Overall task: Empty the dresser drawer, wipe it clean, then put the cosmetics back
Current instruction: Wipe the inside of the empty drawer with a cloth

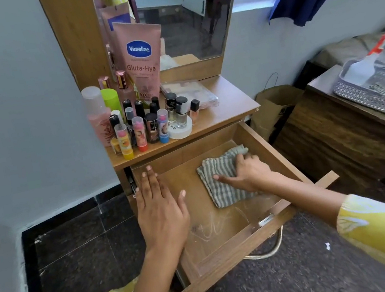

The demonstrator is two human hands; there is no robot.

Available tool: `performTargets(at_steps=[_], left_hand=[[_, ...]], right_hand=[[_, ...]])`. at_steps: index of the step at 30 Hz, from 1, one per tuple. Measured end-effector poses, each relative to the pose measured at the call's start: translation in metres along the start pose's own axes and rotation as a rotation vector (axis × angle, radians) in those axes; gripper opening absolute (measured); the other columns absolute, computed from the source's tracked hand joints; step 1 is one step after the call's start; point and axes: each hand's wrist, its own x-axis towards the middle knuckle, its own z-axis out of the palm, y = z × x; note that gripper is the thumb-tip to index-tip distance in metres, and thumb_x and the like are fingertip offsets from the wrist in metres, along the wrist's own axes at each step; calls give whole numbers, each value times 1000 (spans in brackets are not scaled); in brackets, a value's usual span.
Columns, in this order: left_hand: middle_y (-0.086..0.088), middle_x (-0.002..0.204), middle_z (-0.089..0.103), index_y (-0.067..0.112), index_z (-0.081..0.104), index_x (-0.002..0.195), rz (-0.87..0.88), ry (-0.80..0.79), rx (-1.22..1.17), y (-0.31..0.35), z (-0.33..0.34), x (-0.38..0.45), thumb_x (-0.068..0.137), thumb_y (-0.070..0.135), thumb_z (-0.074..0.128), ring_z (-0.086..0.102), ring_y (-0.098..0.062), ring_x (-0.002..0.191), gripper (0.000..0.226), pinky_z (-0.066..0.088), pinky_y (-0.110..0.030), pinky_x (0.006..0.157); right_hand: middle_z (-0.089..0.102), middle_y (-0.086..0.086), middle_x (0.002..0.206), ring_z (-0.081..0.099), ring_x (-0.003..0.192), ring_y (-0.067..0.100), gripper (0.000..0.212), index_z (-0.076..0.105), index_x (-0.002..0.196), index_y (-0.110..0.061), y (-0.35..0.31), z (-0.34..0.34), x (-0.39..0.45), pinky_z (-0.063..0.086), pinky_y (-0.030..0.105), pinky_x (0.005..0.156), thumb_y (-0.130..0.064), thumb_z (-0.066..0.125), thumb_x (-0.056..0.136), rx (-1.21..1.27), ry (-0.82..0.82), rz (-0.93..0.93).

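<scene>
The drawer (274,158) stood pulled fully out of the dresser (230,104) and held nothing but a striped cloth (220,182), which lay on its floor toward the right rear corner. The right hand (248,169) pressed down on this cloth, its fingers (241,157) spread and bent over the bunched far edge and the thumb stretched flat across the stripes, a hold suited to dragging the fabric over the wood. The left hand (160,206) lay flat with its fingers straight and slightly apart over the drawer's left wall, apparently steadying the drawer against the push of wiping. Pale smears showed on the near part of the drawer floor, suggesting that this area was not yet wiped. The cosmetics (142,123) stood crowded on the table top directly above, lip balms and small bottles in front, a tall pink lotion tube (141,58) leaning against the mirror (191,14) behind, and a flat palette (190,93) to their right; kept there, they were out of the cloth's way yet within easy reach for their return.
</scene>
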Motion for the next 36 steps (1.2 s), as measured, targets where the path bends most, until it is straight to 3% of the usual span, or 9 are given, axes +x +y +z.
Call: performTargets(at_steps=[4, 9, 17, 23, 26, 28, 31, 33, 36], left_hand=[[-15, 154, -2, -1, 14, 144, 12, 22, -12, -1, 5, 0, 96, 47, 14, 1, -26, 144, 68, 2, -38, 115], [-15, 153, 5, -3, 21, 142, 24, 44, -4, -5, 10, -1, 91, 50, 6, 9, -26, 143, 75, 4, -36, 112], [-15, 153, 5, -3, 23, 141, 36, 39, 0, -7, 12, 0, 91, 49, 6, 9, -26, 143, 74, 7, -38, 112], [-14, 153, 3, -2, 22, 142, 33, 19, -24, -7, 11, -1, 90, 49, 3, 7, -25, 143, 75, 6, -38, 114], [-14, 154, 2, -1, 20, 143, 34, 20, -40, -8, 12, -2, 91, 50, 4, 4, -25, 143, 75, 4, -38, 113], [-15, 154, 5, -1, 22, 142, 38, 30, -41, -8, 13, -3, 92, 49, 7, 6, -26, 142, 73, 5, -38, 113], [-17, 153, 11, -1, 28, 141, 45, 16, -39, -7, 14, -4, 94, 48, 11, 12, -28, 142, 70, 8, -41, 112], [-15, 154, 7, 1, 25, 143, 48, -17, -53, -7, 12, -5, 93, 50, 8, 7, -26, 142, 71, 5, -39, 113], [-4, 154, -15, 13, 6, 146, 58, -60, -181, -11, 6, -3, 90, 58, -4, -17, -15, 141, 73, -12, -30, 111]], right_hand=[[23, 28, 151, 27, 139, 40, 111, 12, 149, -3, 9, 2, -20, 31, 48, 111, -84, 31, 76, -30, -128, 59], [-4, 22, 159, 6, 147, 37, 112, -1, 151, -4, -4, -2, 7, 16, 49, 119, -81, 33, 78, 59, -107, -30], [28, 18, 153, 27, 138, 37, 111, 24, 146, -7, -23, -7, 41, 38, 46, 104, -89, 31, 71, 15, 131, 7], [56, 18, 125, 50, 115, 34, 109, 42, 131, -4, -9, -17, 24, 50, 39, 87, -91, 33, 67, -50, 39, 32], [54, 19, 124, 51, 113, 33, 113, 37, 135, -2, -1, -6, -1, 50, 38, 88, -91, 34, 65, -128, -13, 60], [44, 24, 138, 43, 126, 37, 117, 26, 144, -1, 0, -4, -14, 44, 43, 98, -90, 33, 68, -134, -69, 76], [3, 25, 157, 6, 145, 41, 111, 0, 151, -3, -5, -5, -11, 19, 49, 116, -81, 32, 79, 8, -203, 51], [-23, 19, 156, -15, 144, 38, 105, -12, 150, -7, -10, 1, 5, 2, 51, 119, -74, 33, 85, 87, -218, 8], [-37, 15, 150, -31, 139, 35, 92, -23, 148, -17, -30, 14, 24, -8, 55, 117, -67, 29, 91, 78, -165, -58]])
